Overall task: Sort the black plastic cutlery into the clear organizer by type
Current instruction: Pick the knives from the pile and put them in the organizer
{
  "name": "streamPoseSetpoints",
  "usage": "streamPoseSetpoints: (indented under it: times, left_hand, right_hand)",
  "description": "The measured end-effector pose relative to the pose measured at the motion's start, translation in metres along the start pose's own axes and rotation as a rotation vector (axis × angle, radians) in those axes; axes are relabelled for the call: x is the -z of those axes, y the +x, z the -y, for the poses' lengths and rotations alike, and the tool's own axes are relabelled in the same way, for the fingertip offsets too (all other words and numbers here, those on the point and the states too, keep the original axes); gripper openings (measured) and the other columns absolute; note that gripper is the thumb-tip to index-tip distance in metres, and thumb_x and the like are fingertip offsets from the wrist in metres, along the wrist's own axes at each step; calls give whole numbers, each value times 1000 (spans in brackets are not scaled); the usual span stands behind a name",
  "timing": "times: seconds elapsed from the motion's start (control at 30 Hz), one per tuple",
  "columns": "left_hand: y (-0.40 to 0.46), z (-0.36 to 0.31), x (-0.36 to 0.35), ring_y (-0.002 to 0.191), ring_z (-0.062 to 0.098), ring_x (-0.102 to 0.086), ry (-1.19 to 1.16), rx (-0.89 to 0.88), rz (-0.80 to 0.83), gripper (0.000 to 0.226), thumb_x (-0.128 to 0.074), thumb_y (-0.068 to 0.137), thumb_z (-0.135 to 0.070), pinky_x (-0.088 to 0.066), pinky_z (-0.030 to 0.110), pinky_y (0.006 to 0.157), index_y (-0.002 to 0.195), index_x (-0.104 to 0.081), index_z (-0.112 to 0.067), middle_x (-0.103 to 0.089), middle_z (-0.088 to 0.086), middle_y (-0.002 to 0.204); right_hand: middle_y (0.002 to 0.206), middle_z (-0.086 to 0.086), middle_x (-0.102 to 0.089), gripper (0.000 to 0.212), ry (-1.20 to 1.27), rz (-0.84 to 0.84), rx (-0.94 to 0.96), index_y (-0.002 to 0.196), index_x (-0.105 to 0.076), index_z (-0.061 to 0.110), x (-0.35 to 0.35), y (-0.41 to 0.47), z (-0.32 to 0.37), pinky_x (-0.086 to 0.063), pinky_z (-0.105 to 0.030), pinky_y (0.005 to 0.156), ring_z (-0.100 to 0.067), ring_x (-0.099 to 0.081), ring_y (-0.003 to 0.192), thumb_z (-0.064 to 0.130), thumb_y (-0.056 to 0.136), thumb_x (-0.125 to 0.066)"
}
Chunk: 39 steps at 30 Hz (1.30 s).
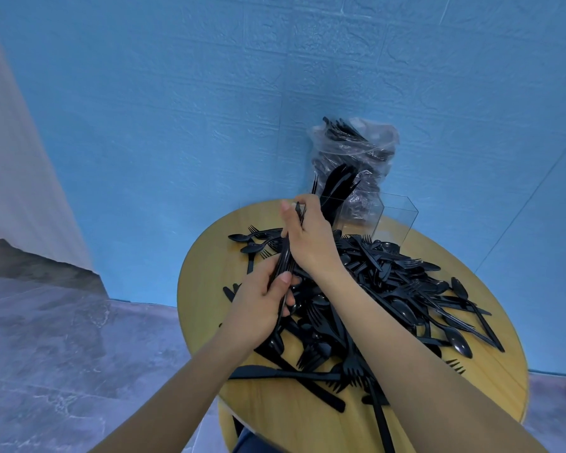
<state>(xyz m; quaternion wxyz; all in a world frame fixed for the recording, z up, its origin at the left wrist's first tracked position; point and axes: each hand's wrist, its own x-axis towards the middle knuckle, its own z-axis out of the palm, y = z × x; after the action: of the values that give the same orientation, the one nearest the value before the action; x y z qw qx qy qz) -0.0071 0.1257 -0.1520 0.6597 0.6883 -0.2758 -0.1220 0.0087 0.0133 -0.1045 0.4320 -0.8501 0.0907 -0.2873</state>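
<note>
A big heap of black plastic cutlery (389, 289) covers the round wooden table (209, 273): forks, spoons and knives mixed together. My left hand (258, 302) grips the lower end of a bundle of black pieces (286, 256). My right hand (307, 237) holds the same bundle at its upper end, fingers curled round it. The clear organizer (396, 220) stands at the far edge of the table. Several black knives (337, 188) stand upright in its left compartment; the right compartment looks empty.
A clear plastic bag (353, 152) with more black cutlery leans against the blue wall behind the organizer. The table's left part and near edge show bare wood. Grey floor lies to the left, below the table.
</note>
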Motion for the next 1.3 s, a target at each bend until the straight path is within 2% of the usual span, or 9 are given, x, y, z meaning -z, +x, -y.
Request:
streamPoseSetpoints:
  times: [0.23, 0.4, 0.53, 0.6, 0.67, 0.77, 0.93, 1.13, 1.3]
  left_hand:
    - [-8, -1, 7, 68, 1, -53, 83, -28, 76, 25, -34, 101, -19, -49, 20, 69, 124, -44, -16, -58, -5, 88]
    - [-14, 3, 13, 56, -1, -43, 132, -25, 46, 19, -32, 102, -17, -41, 18, 55, 88, -46, -18, -48, -4, 72]
    - [-24, 14, 25, 50, 0, -39, 63, 29, -28, 19, -32, 102, -14, -36, 19, 52, 97, -50, -18, -45, -7, 65]
    - [-30, 17, 32, 48, 0, -39, 31, 61, -94, 20, -33, 101, -11, -35, 16, 50, 99, -51, -18, -45, -5, 65]
    - [-35, 21, 40, 49, 1, -39, 46, 82, -144, 20, -33, 102, -11, -35, 19, 52, 95, -52, -15, -46, -2, 68]
    - [-42, 26, 49, 50, 3, -41, 43, 124, -190, 20, -33, 102, -11, -36, 19, 53, 96, -51, -6, -47, 1, 71]
    - [-53, 32, 52, 56, 10, -41, 12, 169, -247, 19, -33, 102, -11, -37, 17, 51, 96, -50, -4, -48, 1, 71]
    - [-56, 33, 49, 57, 9, -41, 11, 176, -276, 23, -32, 102, -11, -38, 19, 53, 86, -48, -14, -49, -1, 72]
    - [-58, 34, 46, 59, 8, -42, 26, 165, -296, 24, -32, 102, -10, -39, 22, 56, 85, -48, -16, -50, -2, 75]
  right_hand:
    - [56, 5, -41, 28, -51, -156, 114, 83, -42, 9, -9, -3, -1, -27, -30, 49, -13, -38, 49, 29, 101, -37]
    - [57, 7, -40, 31, -42, -108, 51, 71, -33, 24, -15, -10, 2, -27, -30, 52, -8, -36, 50, 29, 102, -33]
    - [68, 2, -50, 26, 90, 120, -42, 93, -45, 17, -13, -25, 6, -43, -34, 59, -11, -49, 54, 36, 102, -30]
    - [81, -2, -59, 26, 47, 189, -72, 108, -46, 14, -7, -33, 3, -47, -25, 61, -9, -54, 55, 35, 101, -32]
    - [87, -2, -63, 18, -56, 235, -51, 102, -53, 16, -1, -44, -3, -44, -19, 61, -6, -55, 61, 30, 99, -42]
    - [77, 10, -60, 5, -168, 374, 5, 89, -61, 19, 5, -67, -11, -39, -11, 62, -2, -50, 66, 23, 91, -60]
    - [93, 9, -58, 21, -302, 629, 36, 96, -62, 22, 14, -104, -15, -41, -9, 67, -1, -50, 78, 29, 80, -74]
    - [106, 5, -53, 36, -523, 658, 23, 112, -59, 19, 23, -121, -17, -36, -17, 75, -7, -47, 91, 32, 81, -72]
    - [108, -1, -56, 25, -670, 634, 30, 114, -56, 13, 20, -123, -13, -48, -29, 85, -18, -54, 100, 13, 90, -57]
